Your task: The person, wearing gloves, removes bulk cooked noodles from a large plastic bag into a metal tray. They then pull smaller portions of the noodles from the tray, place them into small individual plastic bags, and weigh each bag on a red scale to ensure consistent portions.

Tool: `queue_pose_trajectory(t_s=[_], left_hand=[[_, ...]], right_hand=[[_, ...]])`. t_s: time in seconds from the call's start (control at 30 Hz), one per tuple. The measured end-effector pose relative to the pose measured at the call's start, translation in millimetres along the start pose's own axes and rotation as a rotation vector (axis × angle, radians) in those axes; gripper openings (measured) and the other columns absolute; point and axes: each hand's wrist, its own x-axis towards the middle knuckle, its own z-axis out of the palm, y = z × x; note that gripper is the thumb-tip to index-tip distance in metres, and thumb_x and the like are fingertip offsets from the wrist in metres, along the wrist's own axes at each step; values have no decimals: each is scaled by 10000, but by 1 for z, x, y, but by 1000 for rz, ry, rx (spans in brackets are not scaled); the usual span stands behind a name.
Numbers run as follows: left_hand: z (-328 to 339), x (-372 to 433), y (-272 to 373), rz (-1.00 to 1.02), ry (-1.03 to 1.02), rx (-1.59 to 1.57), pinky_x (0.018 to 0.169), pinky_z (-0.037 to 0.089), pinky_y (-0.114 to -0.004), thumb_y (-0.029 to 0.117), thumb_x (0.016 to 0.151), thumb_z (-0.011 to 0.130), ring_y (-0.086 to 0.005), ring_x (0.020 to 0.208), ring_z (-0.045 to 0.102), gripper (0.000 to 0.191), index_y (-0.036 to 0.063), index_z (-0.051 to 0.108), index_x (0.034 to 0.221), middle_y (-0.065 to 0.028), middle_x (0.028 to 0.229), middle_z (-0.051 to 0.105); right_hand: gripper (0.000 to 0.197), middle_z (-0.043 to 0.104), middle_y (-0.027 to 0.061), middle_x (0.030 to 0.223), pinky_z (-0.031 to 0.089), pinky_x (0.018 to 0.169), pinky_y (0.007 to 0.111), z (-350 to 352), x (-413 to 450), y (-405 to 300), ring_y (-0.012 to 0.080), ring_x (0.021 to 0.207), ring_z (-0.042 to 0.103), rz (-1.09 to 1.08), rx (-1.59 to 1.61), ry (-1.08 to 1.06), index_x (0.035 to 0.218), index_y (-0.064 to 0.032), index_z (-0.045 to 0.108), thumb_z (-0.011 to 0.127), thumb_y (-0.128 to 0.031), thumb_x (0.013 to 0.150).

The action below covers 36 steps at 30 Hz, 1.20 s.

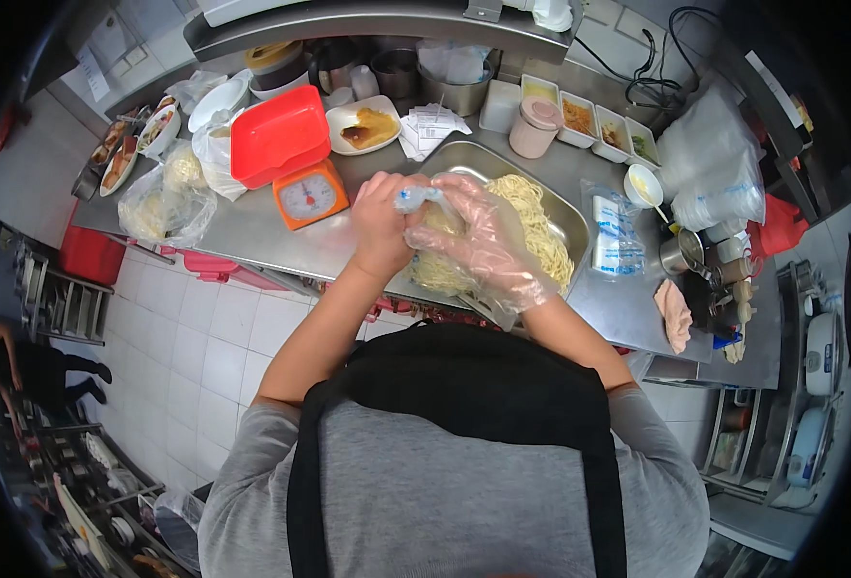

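My bare left hand (390,220) grips the gathered neck of a clear plastic bag of noodles (436,249). A loose clear plastic glove covers my right hand (479,231), which lies around the bag's upper right side, touching it. Both hands are over the near left part of a steel tray (580,235), where a pile of pale noodles (530,217) lies. To the left of my left hand stands an orange kitchen scale (311,195), with a red plastic container (281,137) just behind it. The bag hides part of the tray.
Behind the tray stand a pink lidded jar (536,128) and white tubs of toppings (578,117). Packaged plastic bags (617,235) lie to its right. A plate with sauce (364,126) is behind the scale; bagged noodles (165,202) sit left. Another person (35,365) is at far left.
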Motion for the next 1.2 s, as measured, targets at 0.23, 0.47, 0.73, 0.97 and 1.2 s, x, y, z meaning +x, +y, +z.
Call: queue_pose_trajectory(t_s=[0.23,0.47,0.73,0.97,1.2], left_hand=[[20,3,-25,27,118,72,606,446,-408,130,787,627,-319,638,562,80,70,615,837,-116,695,579],[9,18,-17,-292,-101,-110,591,464,-360,120,838,627,-258,626,600,101,28,616,879,-123,706,600],[32,19,-13,-571,-388,-816,680,440,-257,38,841,586,-74,752,513,32,8,577,836,-10,801,580],[13,22,-19,-215,-478,-390,673,458,-260,82,786,653,-92,766,556,169,11,647,940,-18,887,592],[-18,58,17,-449,-559,-945,693,416,-257,59,771,676,-71,748,523,89,19,605,805,-7,768,539]], right_hand=[[527,504,64,1124,403,945,334,-2,16,3,205,1087,505,290,86,-212,1115,-45,621,776,-373,733],[243,539,21,909,431,772,286,-21,19,20,134,863,524,371,566,1,931,-32,616,706,-228,820],[110,558,-6,804,424,665,254,-39,35,41,97,729,528,337,556,24,777,-38,632,682,-130,808],[100,603,14,823,437,656,266,-27,12,28,122,724,552,135,521,269,857,-23,666,638,-120,855],[184,610,59,820,443,672,328,-73,53,21,148,766,543,186,86,-279,939,-30,637,608,-203,885]])
